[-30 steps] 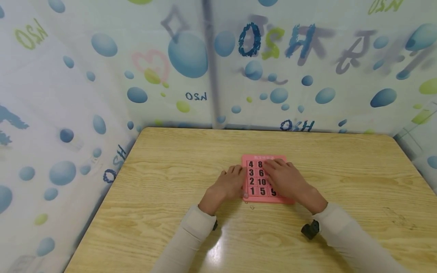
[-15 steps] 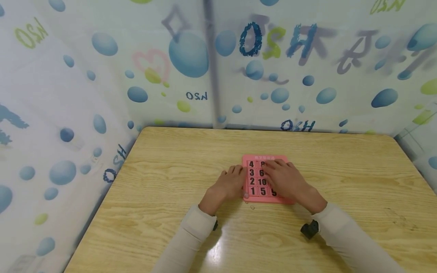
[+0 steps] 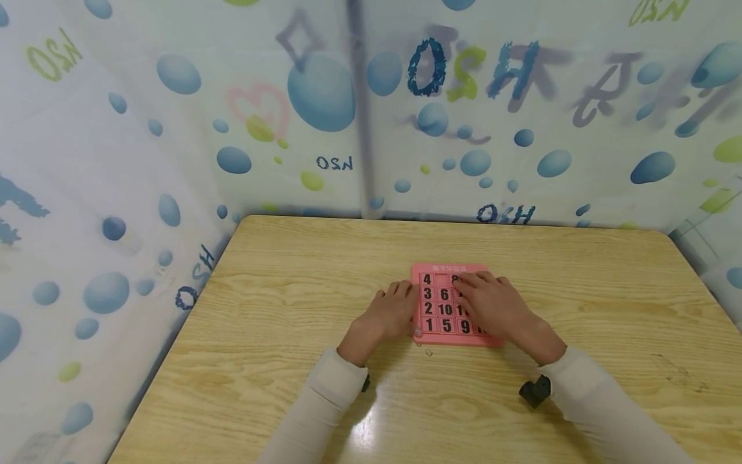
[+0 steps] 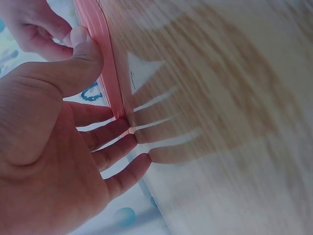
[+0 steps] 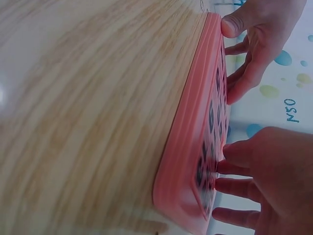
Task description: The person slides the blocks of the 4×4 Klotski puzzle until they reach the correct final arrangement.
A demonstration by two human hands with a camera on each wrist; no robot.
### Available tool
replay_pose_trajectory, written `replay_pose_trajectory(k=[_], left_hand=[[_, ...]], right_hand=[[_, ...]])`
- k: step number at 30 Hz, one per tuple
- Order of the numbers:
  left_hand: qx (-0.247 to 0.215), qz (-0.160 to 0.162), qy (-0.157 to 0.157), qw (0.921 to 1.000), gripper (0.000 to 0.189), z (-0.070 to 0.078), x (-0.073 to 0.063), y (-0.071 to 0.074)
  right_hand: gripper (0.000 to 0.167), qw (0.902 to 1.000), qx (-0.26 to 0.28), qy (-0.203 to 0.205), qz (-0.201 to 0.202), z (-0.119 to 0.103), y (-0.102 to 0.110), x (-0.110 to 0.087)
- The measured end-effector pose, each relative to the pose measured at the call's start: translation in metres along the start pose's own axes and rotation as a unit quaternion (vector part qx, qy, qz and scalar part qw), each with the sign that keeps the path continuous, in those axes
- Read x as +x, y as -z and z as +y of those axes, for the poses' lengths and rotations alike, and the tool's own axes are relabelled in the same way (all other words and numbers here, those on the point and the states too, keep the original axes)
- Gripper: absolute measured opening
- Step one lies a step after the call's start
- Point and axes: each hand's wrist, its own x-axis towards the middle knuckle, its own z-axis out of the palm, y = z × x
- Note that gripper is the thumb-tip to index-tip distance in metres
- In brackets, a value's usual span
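Note:
A pink number sliding puzzle (image 3: 436,338) lies flat on the table, its tiles bearing black numerals. My left hand (image 3: 390,312) holds its left side; in the left wrist view the thumb (image 4: 85,56) bears on the pink frame, and the other fingertips touch down along the side. My right hand (image 3: 493,306) reaches over the puzzle's right part, its fingers extended and fingertips touching the tiles near the top row. The tile marked 8 (image 3: 455,278) shows by those fingertips, with a bare slot to its left. Several right-hand tiles are hidden under the hand.
The wooden table (image 3: 278,290) stretches around the puzzle on all sides. A patterned curtain (image 3: 261,187) with blue and green spots hangs behind and to the left. A small loop-shaped mark (image 3: 429,352) shows just in front of the puzzle.
My right hand has shifted slightly right, and the 8 tile has slid right along the top row, baring a slot next to the 4. The left hand has kept its place.

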Motion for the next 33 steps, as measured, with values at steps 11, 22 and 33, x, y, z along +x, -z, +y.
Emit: replay_pose_trajectory(k=[11, 22, 33], left_hand=[[0.004, 0.003, -0.001, 1.0000, 0.089, 0.000, -0.001, 0.000], [-0.002, -0.003, -0.003, 1.0000, 0.087, -0.001, 0.001, -0.001], [0.018, -0.005, -0.004, 0.9998, 0.088, 0.000, -0.001, 0.001]], right_hand=[[0.042, 1.0000, 0.008, 0.000, 0.002, 0.005, 0.001, -0.003], [0.047, 0.9994, 0.016, 0.028, 0.011, -0.013, -0.003, 0.012], [0.048, 0.9985, 0.025, 0.049, 0.006, -0.031, -0.003, 0.021]])
